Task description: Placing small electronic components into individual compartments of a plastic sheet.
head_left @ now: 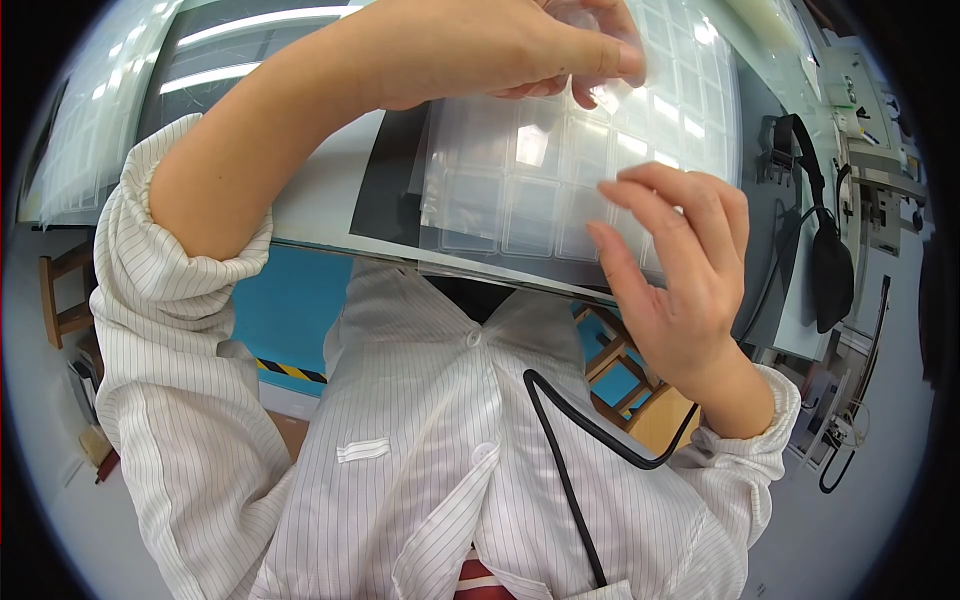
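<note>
Clear piece pinched above a sectioned tray

In the head view, the person's left hand (535, 48) reaches across the upper middle, thumb and fingers clamped on a small clear plastic piece (606, 96). Fingers and glare hide much of its shape. Below that hand lies a clear tray (470, 212) divided into compartments; it extends under the right hand (690, 245) too. The right hand holds nothing visible, its thumb and forefinger apart over the tray's near right part; whether the fingertips touch the plastic cannot be told.

Under the tray, below the left hand's wrist, a dark sheet (385, 190) lies on the pale table (318, 208). Well to the left of the left hand is more clear sectioned plastic (95, 135). Right of the right hand hangs a black pouch (832, 275).

The handling looks to be partway: the piece is in the grasp, and its release is not yet done. Reflections leave it unclear which compartments are filled, so what remains cannot be counted.
</note>
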Tool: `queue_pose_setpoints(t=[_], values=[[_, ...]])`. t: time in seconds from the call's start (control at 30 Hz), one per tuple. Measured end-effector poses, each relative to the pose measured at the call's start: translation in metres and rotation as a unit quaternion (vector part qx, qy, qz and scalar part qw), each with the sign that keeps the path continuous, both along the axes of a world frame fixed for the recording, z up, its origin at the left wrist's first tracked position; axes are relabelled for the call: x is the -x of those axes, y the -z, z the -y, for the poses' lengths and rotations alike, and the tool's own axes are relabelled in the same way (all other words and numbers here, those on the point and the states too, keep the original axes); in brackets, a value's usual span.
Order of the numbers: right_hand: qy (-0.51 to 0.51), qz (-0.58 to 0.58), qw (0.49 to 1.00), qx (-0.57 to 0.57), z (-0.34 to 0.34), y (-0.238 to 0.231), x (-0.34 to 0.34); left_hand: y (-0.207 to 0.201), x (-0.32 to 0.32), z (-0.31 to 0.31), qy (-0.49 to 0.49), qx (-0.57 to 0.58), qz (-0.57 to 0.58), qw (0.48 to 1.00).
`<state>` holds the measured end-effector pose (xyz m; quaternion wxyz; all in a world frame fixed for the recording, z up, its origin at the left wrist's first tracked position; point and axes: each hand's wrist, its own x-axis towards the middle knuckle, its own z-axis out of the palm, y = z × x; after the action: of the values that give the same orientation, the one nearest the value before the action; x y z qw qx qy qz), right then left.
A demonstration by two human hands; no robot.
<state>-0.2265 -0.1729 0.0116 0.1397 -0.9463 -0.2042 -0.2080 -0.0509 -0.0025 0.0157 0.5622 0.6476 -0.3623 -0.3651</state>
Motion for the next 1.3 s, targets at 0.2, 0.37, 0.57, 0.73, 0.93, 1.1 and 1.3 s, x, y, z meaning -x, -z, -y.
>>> queue_pose_setpoints(t=[0.2, 0.37, 0.57, 0.73, 0.93, 1.1, 1.3], values=[[-0.013, 0.013, 1.0, 0.01, 0.003, 0.003, -0.001, 0.004, -0.003, 0.0, 0.013, 0.01, -0.013, 1.0], [0.003, 0.003, 1.0, -0.023, 0.002, 0.002, -0.006, 0.004, -0.003, 0.0, 0.018, 0.018, -0.015, 1.0], [0.014, -0.01, 0.996, -0.084, 0.012, -0.028, -0.01, -0.001, 0.01, -0.003, 0.051, 0.073, 0.016, 0.996], [-0.001, 0.008, 0.994, -0.112, 0.02, -0.026, -0.014, 0.007, 0.016, 0.0, 0.116, 0.089, 0.049, 0.988], [0.03, -0.05, 0.997, -0.052, 0.025, -0.011, 0.01, 0.011, 0.01, 0.004, 0.045, 0.078, -0.029, 0.996], [0.016, -0.021, 1.0, -0.002, 0.03, -0.001, 0.012, 0.011, 0.014, 0.007, 0.025, 0.056, 0.003, 0.998], [0.016, -0.004, 1.0, -0.01, 0.026, 0.001, 0.011, 0.017, 0.011, 0.006, 0.08, 0.222, 0.246, 0.94]])
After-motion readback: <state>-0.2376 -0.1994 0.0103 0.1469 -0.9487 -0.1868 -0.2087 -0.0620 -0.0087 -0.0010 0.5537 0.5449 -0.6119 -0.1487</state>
